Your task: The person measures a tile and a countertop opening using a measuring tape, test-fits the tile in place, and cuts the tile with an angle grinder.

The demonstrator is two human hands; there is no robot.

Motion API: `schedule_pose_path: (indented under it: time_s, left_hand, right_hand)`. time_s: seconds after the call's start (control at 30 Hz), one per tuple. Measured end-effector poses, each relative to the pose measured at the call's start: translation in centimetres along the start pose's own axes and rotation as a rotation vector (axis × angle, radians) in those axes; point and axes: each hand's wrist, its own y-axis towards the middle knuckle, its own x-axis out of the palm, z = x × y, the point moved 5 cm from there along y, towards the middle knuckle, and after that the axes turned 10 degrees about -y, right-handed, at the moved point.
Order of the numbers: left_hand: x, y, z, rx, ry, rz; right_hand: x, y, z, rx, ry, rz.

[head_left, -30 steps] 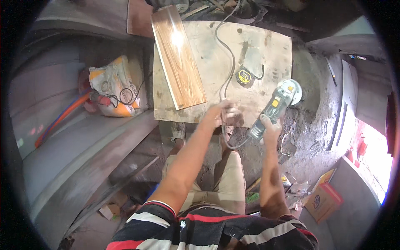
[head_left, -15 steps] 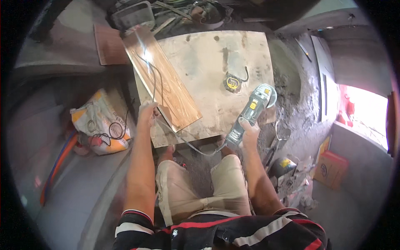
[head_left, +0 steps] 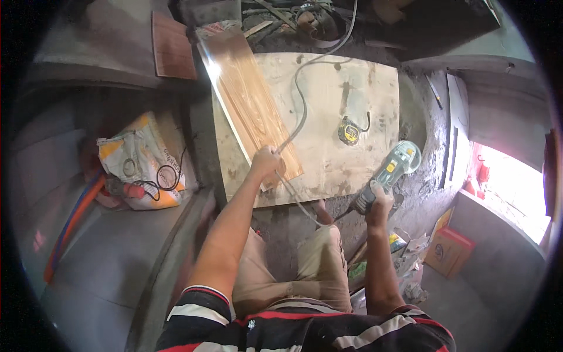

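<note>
My left hand (head_left: 267, 161) is closed round the grey power cord (head_left: 303, 107), above the near end of the wood-grain tile (head_left: 249, 88). From that hand the cord runs up across the board to the far side, and a slack loop hangs down toward the tool. In my right hand (head_left: 380, 201) is an angle grinder (head_left: 394, 167), gripped by its body, with the disc end pointing up and away at the board's right edge. A yellow and black tape measure (head_left: 349, 130) lies on the pale board (head_left: 328, 158), left of the grinder, its tape end sticking out.
On the left, a white and yellow sack (head_left: 138, 158) carries a thin black cable, beside an orange and blue pipe (head_left: 73, 223). A reddish-brown tile (head_left: 172, 47) leans at the far left. A cardboard box (head_left: 448, 252) stands at the right, below a bright opening.
My left hand has moved right, over the tile, and the cord has swung off the tile to stretch across the board. The grinder has shifted right and slightly nearer me.
</note>
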Motion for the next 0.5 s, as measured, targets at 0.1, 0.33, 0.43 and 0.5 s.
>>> schedule_pose_path:
  time_s: [0.1,0.33,0.43,0.5]
  left_hand:
    - [-0.9,1.1,-0.5,-0.01,-0.193,0.199]
    - [-5.4,1.0,2.1,-0.04,-0.205,0.566]
    - [-9.1,3.2,-1.9,-0.122,-0.088,0.719]
    - [-9.7,4.9,-2.2,-0.166,0.005,0.847]
  right_hand:
    - [-0.3,2.2,-0.3,0.002,0.124,0.02]
    - [-5.1,7.0,1.9,0.02,0.138,0.091]
    - [-5.8,7.2,1.7,0.074,0.214,0.1]
    - [-7.3,7.8,2.4,0.1,0.273,0.036]
